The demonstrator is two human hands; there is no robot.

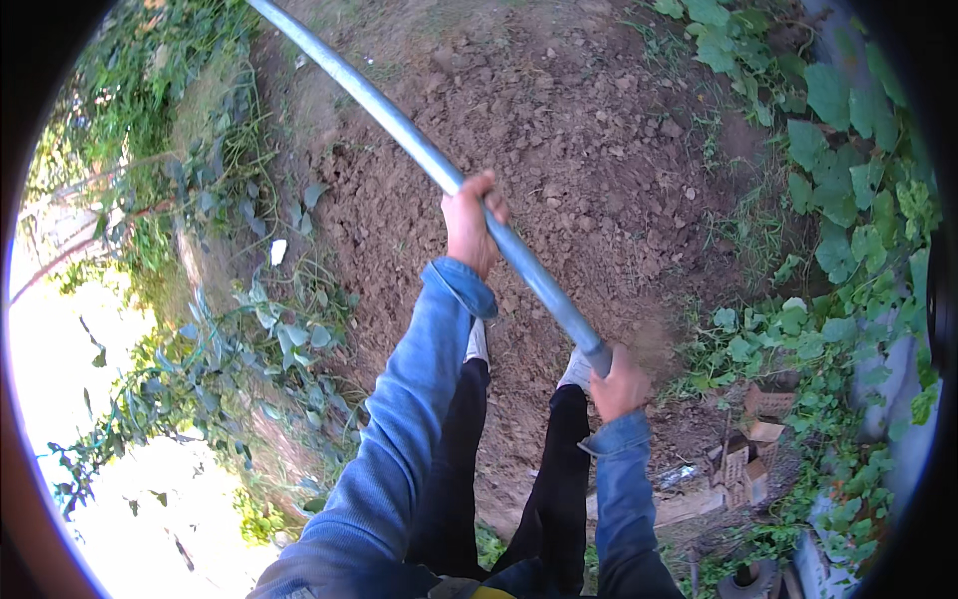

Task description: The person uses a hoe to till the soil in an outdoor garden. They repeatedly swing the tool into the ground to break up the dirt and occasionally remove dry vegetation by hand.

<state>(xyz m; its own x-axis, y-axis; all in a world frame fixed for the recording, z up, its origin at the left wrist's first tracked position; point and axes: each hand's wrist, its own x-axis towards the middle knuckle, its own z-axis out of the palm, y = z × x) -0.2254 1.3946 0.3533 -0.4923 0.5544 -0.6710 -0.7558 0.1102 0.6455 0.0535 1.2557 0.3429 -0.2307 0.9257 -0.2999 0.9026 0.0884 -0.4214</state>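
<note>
A long grey metal pole (397, 127) slants from the top left of the view down to the lower middle. My left hand (473, 223) is wrapped around it about halfway along its visible length. Lower down, my right hand (620, 383) grips the pole's near end, close to a darker grey end piece (597, 358). The far end runs out of view at the top, so whatever it carries is hidden. Beneath the pole lies loose, cloddy brown soil (554, 150). Both my shoes stand on this soil, toes pointing away.
Leafy vines (292, 337) border the soil on the left, with a white scrap (278, 252) beside them. Broad-leaved creepers (838, 187) climb along a pale wall (894, 374) on the right. Broken hollow bricks (741, 472) lie at lower right, above a tyre-like ring (748, 582).
</note>
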